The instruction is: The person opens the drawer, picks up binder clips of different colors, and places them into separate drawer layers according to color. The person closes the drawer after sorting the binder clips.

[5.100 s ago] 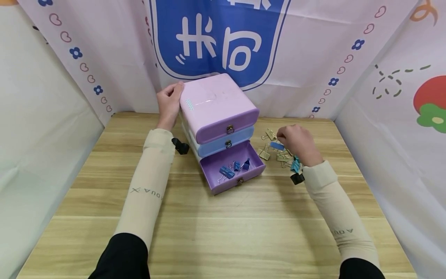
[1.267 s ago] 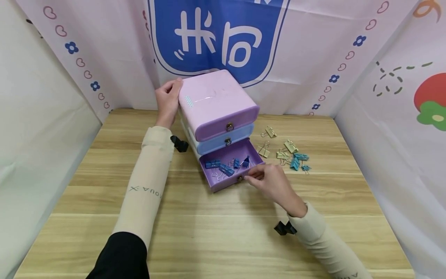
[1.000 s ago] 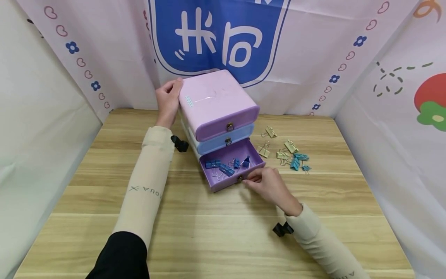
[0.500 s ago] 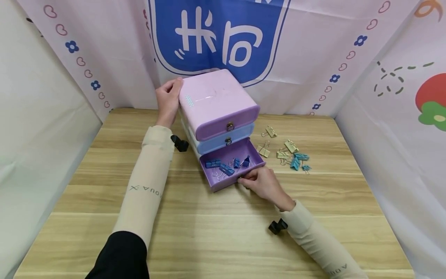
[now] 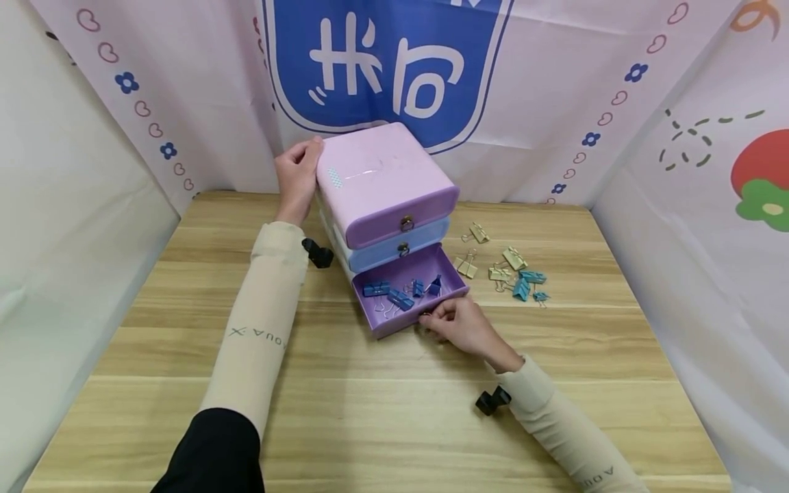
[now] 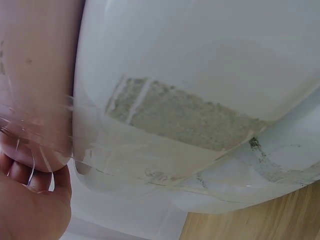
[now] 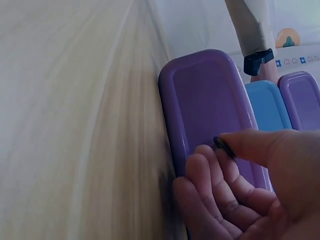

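A small stacked drawer unit (image 5: 385, 171) with a pink top stands on the table, its lowest purple drawer (image 5: 397, 324) pulled out. Several dark blue binder clips (image 5: 401, 299) lie inside that drawer. At the unit's back left corner my left hand (image 5: 297, 178) grips the edge; in the left wrist view its fingers (image 6: 59, 184) curl behind the casing. Low at the drawer front is my right hand (image 5: 466, 326). In the right wrist view, its thumb and forefinger pinch the small dark metal drawer pull (image 7: 223, 147), mostly covered by the fingers.
Right of the unit lie several gold binder clips (image 5: 514, 259) and teal binder clips (image 5: 522, 289) on the wooden table (image 5: 345, 418). The blue middle drawer (image 5: 425, 241) and the purple top drawer (image 5: 425, 213) are closed. A printed curtain (image 5: 542, 82) hangs behind.
My right hand has left the loose clips and come to the drawer pull. The blue clip formerly among them is gone, and another blue clip lies in the drawer. My left hand stays put.
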The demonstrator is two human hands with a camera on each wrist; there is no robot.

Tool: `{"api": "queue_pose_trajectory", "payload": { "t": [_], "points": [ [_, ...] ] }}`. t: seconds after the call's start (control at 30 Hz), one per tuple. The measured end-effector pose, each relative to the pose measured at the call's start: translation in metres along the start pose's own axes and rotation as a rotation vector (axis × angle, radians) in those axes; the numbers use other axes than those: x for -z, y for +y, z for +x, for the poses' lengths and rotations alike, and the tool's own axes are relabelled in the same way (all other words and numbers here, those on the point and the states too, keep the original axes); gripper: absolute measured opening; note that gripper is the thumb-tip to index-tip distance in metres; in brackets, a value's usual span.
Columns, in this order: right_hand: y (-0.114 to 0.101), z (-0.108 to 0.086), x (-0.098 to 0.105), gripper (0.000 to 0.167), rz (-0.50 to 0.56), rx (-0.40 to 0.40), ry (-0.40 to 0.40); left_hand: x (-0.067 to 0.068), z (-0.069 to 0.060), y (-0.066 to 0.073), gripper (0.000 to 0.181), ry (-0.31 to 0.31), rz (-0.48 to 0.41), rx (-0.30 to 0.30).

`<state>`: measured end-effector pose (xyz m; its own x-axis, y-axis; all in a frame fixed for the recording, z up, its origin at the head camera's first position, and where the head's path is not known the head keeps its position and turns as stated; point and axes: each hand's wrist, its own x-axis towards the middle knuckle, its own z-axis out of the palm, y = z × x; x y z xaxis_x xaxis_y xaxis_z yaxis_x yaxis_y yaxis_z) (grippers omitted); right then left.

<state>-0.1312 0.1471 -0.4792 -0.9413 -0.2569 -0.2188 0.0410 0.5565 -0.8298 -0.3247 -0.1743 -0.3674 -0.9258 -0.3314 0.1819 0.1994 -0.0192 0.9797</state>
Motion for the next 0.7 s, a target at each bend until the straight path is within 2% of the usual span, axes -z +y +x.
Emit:
{"api": "queue_pose_trajectory", "payload": {
  "t": [0.1,0.2,0.47,0.7],
  "points": [
    [-0.001,-0.001,0.001,0.023,0.065,0.008,-0.021,0.001,0.0,0.0,0.033,-0.002,0.001,0.005],
    [-0.004,-0.002,0.001,0.023,0.078,0.024,-0.013,0.002,0.0,0.001,0.034,-0.007,0.002,0.012],
    [-0.014,-0.001,0.003,0.019,0.018,0.045,0.06,0.002,0.001,0.001,0.035,-0.015,0.001,0.007],
    [-0.018,0.007,0.001,0.02,-0.022,0.084,0.078,0.0,0.002,-0.002,0.033,0.001,0.013,-0.018]
  ]
}}
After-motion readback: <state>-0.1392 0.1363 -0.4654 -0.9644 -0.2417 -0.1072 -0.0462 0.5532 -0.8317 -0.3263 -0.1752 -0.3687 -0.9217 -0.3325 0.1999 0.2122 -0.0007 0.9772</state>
